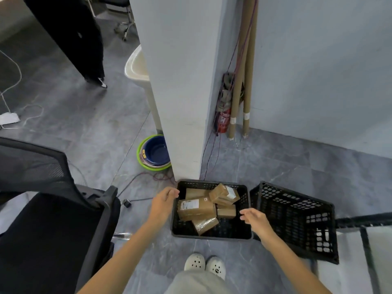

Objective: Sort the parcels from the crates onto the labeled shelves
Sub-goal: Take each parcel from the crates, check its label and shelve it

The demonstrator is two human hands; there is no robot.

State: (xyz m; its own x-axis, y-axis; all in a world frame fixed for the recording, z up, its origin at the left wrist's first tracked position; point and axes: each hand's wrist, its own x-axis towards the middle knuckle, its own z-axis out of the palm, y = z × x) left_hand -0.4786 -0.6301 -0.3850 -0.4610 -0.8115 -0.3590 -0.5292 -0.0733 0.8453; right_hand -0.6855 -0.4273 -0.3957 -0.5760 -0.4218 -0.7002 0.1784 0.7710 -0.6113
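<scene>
Below, left hand, right hand flank boxy cardboard parcels — latticed crate.

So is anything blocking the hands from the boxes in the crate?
Nothing visible does. The crate is open on top, the parcels lie uncovered, and the left hand and right hand are at its two sides.

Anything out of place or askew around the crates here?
Yes. The crate on the right lies tipped on its side beside the upright crate, whose parcels sit jumbled, some tilted across others.
</scene>
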